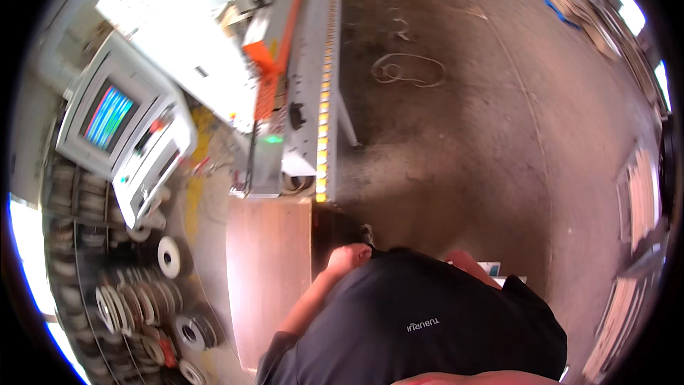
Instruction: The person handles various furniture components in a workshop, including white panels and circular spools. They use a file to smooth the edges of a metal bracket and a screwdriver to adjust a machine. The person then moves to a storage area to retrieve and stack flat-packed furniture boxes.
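Observation:
My left hand (pixel 349 258) is curled closed beside the dark side of a wood-faced box (pixel 267 264), just in front of my black shirt (pixel 420 306). Nothing sticks out of it. Across my body, my right hand (pixel 463 259) shows only in part. My shirt hides its fingers, and the picture is smeared there. A small white and teal object (pixel 490 269) appears beside my right forearm; whether I touch it cannot be made out.
A long machine with a yellow-dotted rail (pixel 324 114) and an orange guard (pixel 265 93) runs ahead. Left stand a control panel (pixel 135 117) and several tape rolls (pixel 139 306). A cord loop (pixel 420 84) lies on the floor; board stacks (pixel 641 196) line the right.

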Demonstrator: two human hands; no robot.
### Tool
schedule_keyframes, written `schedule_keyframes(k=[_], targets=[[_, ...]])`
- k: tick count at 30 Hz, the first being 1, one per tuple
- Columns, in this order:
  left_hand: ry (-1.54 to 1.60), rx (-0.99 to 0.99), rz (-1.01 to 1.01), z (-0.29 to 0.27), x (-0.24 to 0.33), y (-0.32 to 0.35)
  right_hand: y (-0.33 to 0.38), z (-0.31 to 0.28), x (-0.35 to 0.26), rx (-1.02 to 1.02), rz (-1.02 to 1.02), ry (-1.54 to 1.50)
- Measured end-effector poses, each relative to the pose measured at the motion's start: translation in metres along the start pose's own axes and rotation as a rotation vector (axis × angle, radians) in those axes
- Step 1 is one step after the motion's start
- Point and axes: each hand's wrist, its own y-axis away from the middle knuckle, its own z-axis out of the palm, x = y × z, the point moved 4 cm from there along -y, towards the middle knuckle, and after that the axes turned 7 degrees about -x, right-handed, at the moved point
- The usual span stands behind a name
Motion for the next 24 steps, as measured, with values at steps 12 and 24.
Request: schedule_keyframes(k=[12, 24], targets=[[-0.199, -0.366, 0.168, -0.134, 0.088, -0.367, -0.131, -0.149, -0.13, 0.467, -0.038, -0.648], [0.415, -0.106, -0.533, -0.208, -0.093, -0.586, -0.215, -0.532, -0.242, 0.376, 0.059, -0.61]])
